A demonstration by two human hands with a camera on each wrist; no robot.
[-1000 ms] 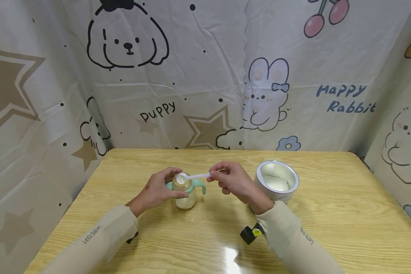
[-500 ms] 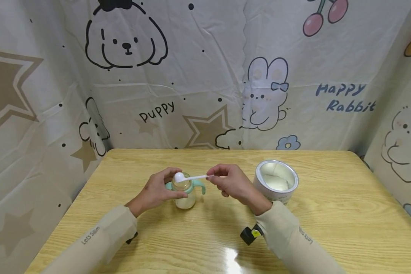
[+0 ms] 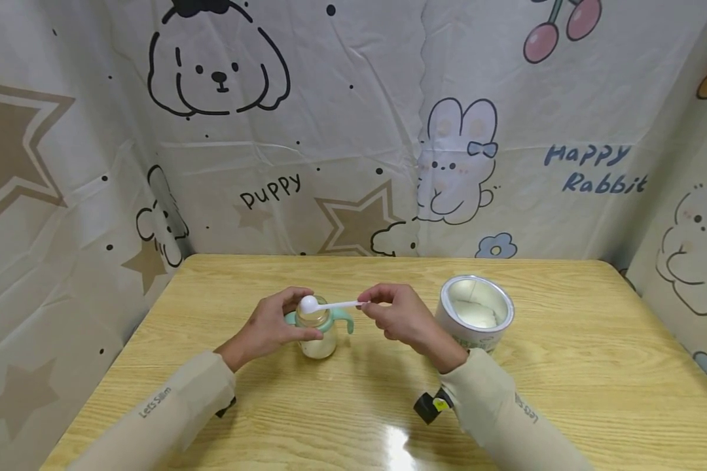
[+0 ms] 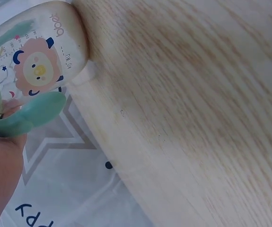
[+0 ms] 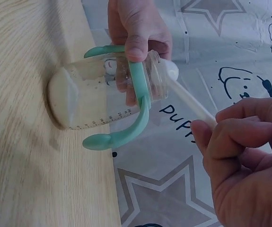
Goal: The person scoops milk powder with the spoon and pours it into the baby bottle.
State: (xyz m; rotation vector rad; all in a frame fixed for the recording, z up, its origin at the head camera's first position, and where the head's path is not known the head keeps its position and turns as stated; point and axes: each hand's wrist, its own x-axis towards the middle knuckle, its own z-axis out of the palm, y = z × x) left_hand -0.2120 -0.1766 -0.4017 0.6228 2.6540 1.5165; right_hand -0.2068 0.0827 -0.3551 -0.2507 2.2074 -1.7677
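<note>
The bottle (image 3: 321, 344) stands up on the tabletop (image 3: 330, 418), a bit left of the middle in front of you. It has two green handles (image 3: 344, 318), one on each side, and something pale sits at the bottom. Your left hand (image 3: 273, 319) wraps round it near the top, thumb on the near side. Over its open mouth is the cup of the white scoop (image 3: 309, 305), turned upside down; you can't tell if it touches the rim. Your right hand (image 3: 399, 315) pinches the end of the scoop's stick. To the right, near your right wrist, stands the open can (image 3: 477, 336) with white powder (image 3: 476, 316) inside. Behind the tabletop hangs a cloth (image 3: 365, 85) with a puppy and rabbits.
</note>
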